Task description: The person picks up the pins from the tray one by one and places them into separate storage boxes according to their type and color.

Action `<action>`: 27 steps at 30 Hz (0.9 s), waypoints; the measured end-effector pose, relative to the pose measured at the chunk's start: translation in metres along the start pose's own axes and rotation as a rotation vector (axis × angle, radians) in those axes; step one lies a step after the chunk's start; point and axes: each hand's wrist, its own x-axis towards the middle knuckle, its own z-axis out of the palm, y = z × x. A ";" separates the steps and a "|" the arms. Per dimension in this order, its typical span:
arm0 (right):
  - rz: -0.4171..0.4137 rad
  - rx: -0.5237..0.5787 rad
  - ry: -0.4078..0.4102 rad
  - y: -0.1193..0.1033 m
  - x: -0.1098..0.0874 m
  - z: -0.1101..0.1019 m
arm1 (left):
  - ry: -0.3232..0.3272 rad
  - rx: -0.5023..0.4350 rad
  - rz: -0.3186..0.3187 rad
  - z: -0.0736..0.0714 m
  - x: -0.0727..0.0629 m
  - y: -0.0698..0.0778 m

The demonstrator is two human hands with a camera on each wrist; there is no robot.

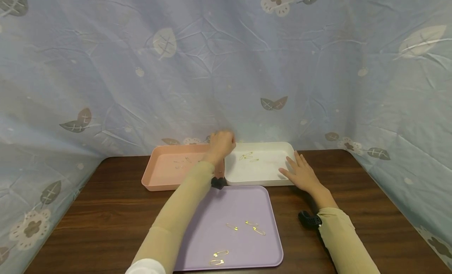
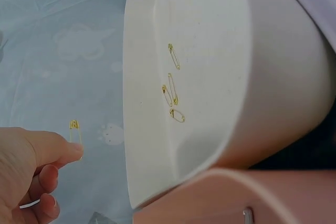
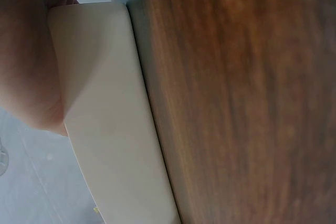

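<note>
My left hand (image 1: 221, 145) is over the back of the pink and white trays, where they meet. In the left wrist view its thumb and fingers pinch a gold safety pin (image 2: 75, 135), clasp end sticking up. Several gold safety pins (image 2: 174, 88) lie inside the white tray (image 1: 263, 172), close together. My right hand (image 1: 304, 175) rests at the right rim of that tray with its fingers spread, holding nothing. The pink tray (image 1: 160, 170) on the left contains small silver-coloured pins (image 1: 178, 162), partly hidden behind my left forearm.
A lavender tray (image 1: 243, 203) lies in front of the other two, partly under my left forearm. Gold safety pins (image 1: 232, 226) are scattered on it, some near its front edge (image 1: 216, 262). The dark wooden table (image 1: 106, 211) ends at a patterned blue cloth (image 1: 212, 70) behind.
</note>
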 end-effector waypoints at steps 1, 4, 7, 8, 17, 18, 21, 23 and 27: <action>0.001 0.002 0.000 0.000 0.000 0.000 | 0.001 0.000 -0.007 0.001 0.000 0.000; 0.001 0.003 0.001 0.000 -0.001 -0.001 | 0.000 -0.002 -0.029 0.003 0.003 0.000; 0.001 0.001 0.002 -0.001 0.000 -0.001 | 0.004 0.008 -0.045 0.006 0.005 -0.001; 0.000 0.001 0.003 -0.001 0.000 -0.001 | 0.005 0.010 -0.048 0.007 0.006 -0.001; 0.002 0.008 0.005 0.002 0.000 0.001 | 0.017 0.005 -0.053 0.008 0.007 -0.002; 0.001 0.010 0.005 0.002 0.001 0.002 | 0.018 0.001 -0.051 0.007 0.007 -0.002; -0.002 0.013 0.005 0.002 0.001 0.002 | 0.015 -0.021 -0.048 0.006 0.005 -0.002; -0.004 0.012 0.005 0.002 0.001 0.002 | 0.012 -0.030 -0.047 0.004 0.002 -0.003; -0.008 0.007 0.007 0.003 0.001 0.001 | 0.019 -0.024 -0.033 0.001 -0.005 -0.003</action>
